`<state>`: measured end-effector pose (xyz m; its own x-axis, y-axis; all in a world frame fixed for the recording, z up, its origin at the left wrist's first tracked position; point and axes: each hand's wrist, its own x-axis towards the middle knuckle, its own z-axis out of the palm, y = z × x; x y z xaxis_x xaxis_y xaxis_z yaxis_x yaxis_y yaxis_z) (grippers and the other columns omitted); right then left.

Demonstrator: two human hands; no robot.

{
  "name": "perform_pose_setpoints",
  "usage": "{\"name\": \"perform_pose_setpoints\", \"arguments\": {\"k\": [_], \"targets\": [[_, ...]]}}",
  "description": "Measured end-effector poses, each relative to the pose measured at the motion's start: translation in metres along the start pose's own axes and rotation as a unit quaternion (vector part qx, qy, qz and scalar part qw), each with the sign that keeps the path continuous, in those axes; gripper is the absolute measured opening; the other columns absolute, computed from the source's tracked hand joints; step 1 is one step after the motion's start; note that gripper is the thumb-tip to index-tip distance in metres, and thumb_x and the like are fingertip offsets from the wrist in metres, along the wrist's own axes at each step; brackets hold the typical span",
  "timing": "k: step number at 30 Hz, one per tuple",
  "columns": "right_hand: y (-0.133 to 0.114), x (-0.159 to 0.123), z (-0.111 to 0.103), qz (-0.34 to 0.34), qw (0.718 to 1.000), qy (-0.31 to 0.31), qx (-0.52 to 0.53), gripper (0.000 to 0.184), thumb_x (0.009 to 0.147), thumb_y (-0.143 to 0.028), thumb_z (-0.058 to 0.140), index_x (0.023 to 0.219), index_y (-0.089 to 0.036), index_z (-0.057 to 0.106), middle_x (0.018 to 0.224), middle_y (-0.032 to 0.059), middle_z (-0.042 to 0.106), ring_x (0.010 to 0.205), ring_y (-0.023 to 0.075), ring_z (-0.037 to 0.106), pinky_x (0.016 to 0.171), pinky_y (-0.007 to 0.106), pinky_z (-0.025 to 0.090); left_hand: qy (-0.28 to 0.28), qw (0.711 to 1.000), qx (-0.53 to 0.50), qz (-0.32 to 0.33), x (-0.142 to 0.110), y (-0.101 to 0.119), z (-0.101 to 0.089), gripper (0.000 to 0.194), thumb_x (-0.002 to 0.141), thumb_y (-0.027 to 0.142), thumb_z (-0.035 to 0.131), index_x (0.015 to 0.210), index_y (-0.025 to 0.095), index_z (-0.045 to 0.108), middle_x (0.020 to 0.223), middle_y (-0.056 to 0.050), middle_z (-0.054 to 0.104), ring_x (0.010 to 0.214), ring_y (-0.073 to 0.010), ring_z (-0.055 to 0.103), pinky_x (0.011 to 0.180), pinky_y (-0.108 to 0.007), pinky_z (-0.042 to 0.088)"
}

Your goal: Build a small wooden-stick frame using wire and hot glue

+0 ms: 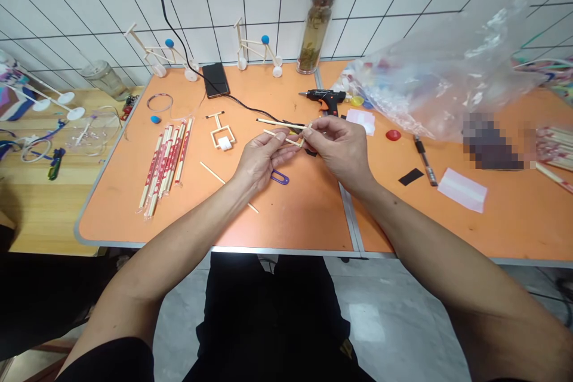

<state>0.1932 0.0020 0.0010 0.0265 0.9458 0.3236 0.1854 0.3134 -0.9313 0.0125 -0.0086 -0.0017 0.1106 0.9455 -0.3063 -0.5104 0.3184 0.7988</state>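
Note:
Above the orange table, my left hand (262,158) pinches a short wooden stick (278,136) between thumb and fingers. My right hand (340,146) is closed on a joined piece of thin wooden sticks (275,123), whose long stick points left and has a dark tip. Both hands meet where the sticks join; fingertips hide part of that joint. Just below my left hand lies a purple loop-shaped handle (280,177). A loose wooden stick (215,172) passes under my left wrist. Left of the hands sits a small stick frame (218,129) with a white roll (224,143).
Behind my right hand lies a black glue gun (324,96). Packaged chopsticks (163,164) lie at left. Two stick tricycles (257,51) and a phone (215,80) are by the wall, near a tea bottle (316,30). A plastic bag (430,71) and pen (425,159) are at right.

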Motion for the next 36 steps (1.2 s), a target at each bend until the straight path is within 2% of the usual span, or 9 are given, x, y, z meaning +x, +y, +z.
{"name": "perform_pose_setpoints", "arguments": {"k": [6,13,18,27,36], "targets": [[0.0008,0.0001,-0.0003,0.004,1.000,0.000,0.002,0.018,0.092,-0.040,0.090,0.086,-0.027,0.079,0.075,-0.0005,0.075,0.071,0.0195,0.074,0.070,0.037,0.065,0.003,1.000,-0.010,0.000,0.0008,-0.0012,-0.0006,0.013,0.114,0.021,0.076,0.104,0.016,0.083,0.108,-0.008,0.092,0.088,-0.0146,0.090,0.104,-0.030,0.071],[-0.0002,-0.0011,-0.0004,0.003,1.000,0.005,-0.006,0.023,0.092,-0.045,0.092,0.087,-0.027,0.079,0.076,0.0002,0.076,0.072,0.0203,0.075,0.070,0.037,0.065,0.013,1.000,-0.007,-0.007,0.0014,-0.0010,-0.0007,0.008,0.111,0.023,0.081,0.107,0.016,0.083,0.114,-0.010,0.092,0.101,-0.0175,0.091,0.109,-0.030,0.069],[-0.0003,-0.0015,-0.0002,0.002,1.000,0.007,0.000,0.017,0.092,-0.040,0.090,0.087,-0.026,0.080,0.077,0.0001,0.077,0.072,0.0193,0.073,0.069,0.036,0.063,0.006,1.000,-0.002,0.004,0.0022,-0.0016,-0.0008,0.011,0.114,0.022,0.076,0.106,0.017,0.083,0.112,-0.008,0.093,0.093,-0.0151,0.091,0.104,-0.028,0.070],[0.0013,-0.0012,0.0005,0.000,1.000,0.004,0.001,0.023,0.093,-0.046,0.090,0.088,-0.027,0.078,0.078,0.0004,0.076,0.073,0.0197,0.073,0.070,0.036,0.063,0.012,1.000,0.016,0.014,0.0005,-0.0005,0.0004,0.006,0.111,0.023,0.081,0.110,0.017,0.084,0.112,-0.009,0.092,0.095,-0.0159,0.091,0.102,-0.029,0.070],[0.0004,-0.0012,-0.0001,0.000,1.000,0.002,-0.002,0.020,0.093,-0.044,0.088,0.087,-0.027,0.078,0.077,0.0003,0.075,0.073,0.0198,0.074,0.071,0.037,0.063,-0.001,1.000,0.023,0.020,0.0008,-0.0008,-0.0012,0.007,0.110,0.024,0.082,0.111,0.017,0.083,0.112,-0.008,0.093,0.094,-0.0154,0.091,0.097,-0.025,0.071]]}}
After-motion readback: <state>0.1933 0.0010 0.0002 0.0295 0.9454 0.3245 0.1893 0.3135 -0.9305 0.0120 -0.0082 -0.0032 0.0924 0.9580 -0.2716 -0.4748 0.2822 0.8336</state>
